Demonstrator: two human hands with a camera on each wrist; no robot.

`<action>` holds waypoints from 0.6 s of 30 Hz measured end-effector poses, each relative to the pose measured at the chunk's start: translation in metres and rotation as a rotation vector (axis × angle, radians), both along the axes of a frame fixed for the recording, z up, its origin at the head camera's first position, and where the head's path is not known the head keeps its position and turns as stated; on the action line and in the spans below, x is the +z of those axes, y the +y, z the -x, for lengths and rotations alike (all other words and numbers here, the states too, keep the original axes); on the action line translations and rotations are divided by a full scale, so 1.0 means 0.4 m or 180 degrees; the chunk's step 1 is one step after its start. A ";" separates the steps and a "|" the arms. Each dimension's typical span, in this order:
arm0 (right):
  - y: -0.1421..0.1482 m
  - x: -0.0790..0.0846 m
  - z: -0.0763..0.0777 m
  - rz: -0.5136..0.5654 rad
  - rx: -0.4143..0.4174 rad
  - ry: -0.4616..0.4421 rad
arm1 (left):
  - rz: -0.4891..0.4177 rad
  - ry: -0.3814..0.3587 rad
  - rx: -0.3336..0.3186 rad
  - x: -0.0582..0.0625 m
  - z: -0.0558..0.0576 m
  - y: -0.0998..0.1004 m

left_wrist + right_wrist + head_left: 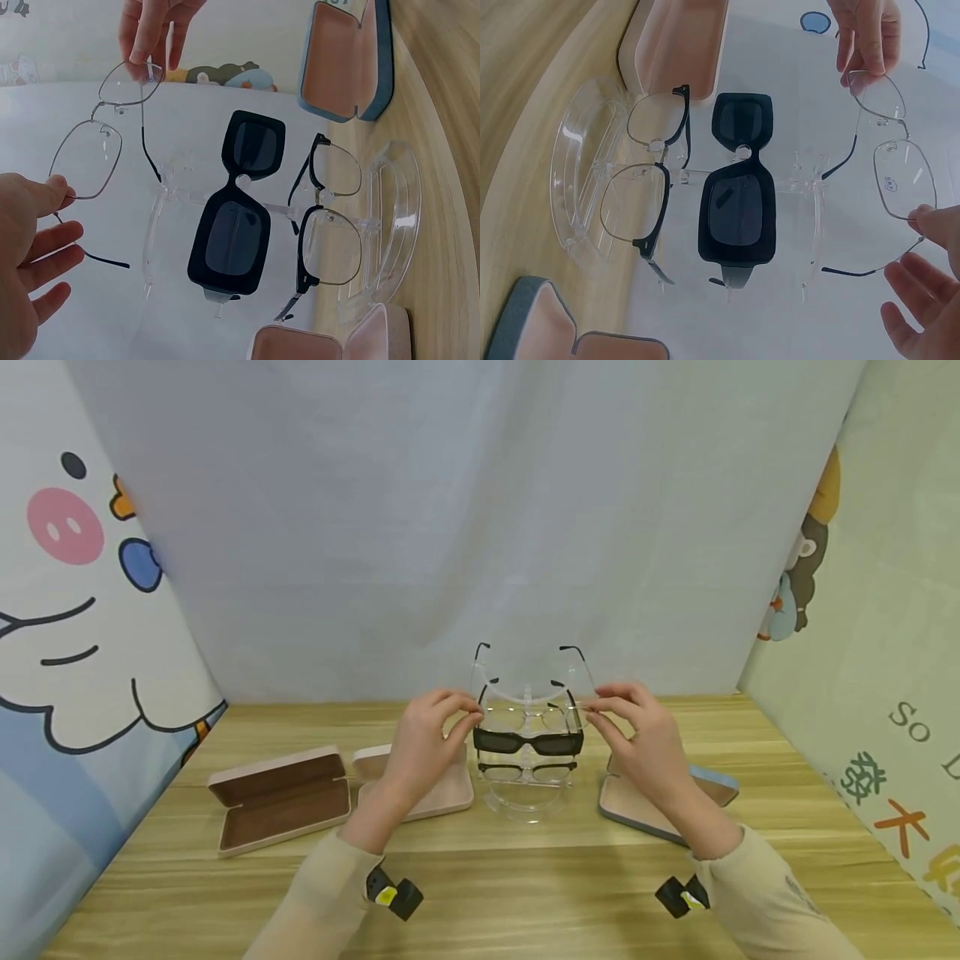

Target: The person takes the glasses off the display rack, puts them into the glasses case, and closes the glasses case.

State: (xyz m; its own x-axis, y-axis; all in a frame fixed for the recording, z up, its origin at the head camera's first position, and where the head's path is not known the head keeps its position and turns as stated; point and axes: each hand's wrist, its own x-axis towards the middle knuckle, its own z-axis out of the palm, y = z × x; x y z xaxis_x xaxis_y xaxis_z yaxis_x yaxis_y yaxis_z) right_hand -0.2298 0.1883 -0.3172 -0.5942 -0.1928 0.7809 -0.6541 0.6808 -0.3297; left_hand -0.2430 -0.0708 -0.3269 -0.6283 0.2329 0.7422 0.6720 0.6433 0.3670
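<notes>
Thin metal-rimmed eyeglasses [553, 718] are pinched at their two ends, by my left hand [435, 739] on one side and my right hand [641, 735] on the other. In the left wrist view, the eyeglasses [86, 159] are apart from the clear display stand [409, 217], near its top end, with their temples unfolded. Black sunglasses [528, 743] sit on the stand below them. Lower down hang black half-rim glasses [527, 773]. The right wrist view shows the thumb and fingers of my right hand [930, 277] at the rim end.
Left of the stand lie an open case with a brown lining [285, 814] and an open pale pink case [442, 793], partly behind my left forearm. An open blue case [637, 810] lies under my right forearm. A pale curtain [480, 527] hangs behind the wooden table [540, 877].
</notes>
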 end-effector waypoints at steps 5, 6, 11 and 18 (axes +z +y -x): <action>0.003 0.000 -0.022 0.0051 -0.0049 -0.0048 | 0.0076 0.0153 -0.0039 0.003 -0.015 0.001; 0.004 0.001 -0.026 0.0065 -0.0045 -0.0068 | 0.0092 0.0190 -0.0046 0.004 -0.018 0.000; 0.011 0.001 -0.040 0.0074 -0.0026 -0.0154 | 0.0174 0.0342 -0.0055 0.008 -0.033 -0.003; 0.017 0.003 -0.047 0.0176 0.0134 -0.0157 | 0.0173 0.0467 -0.0082 0.005 -0.043 -0.006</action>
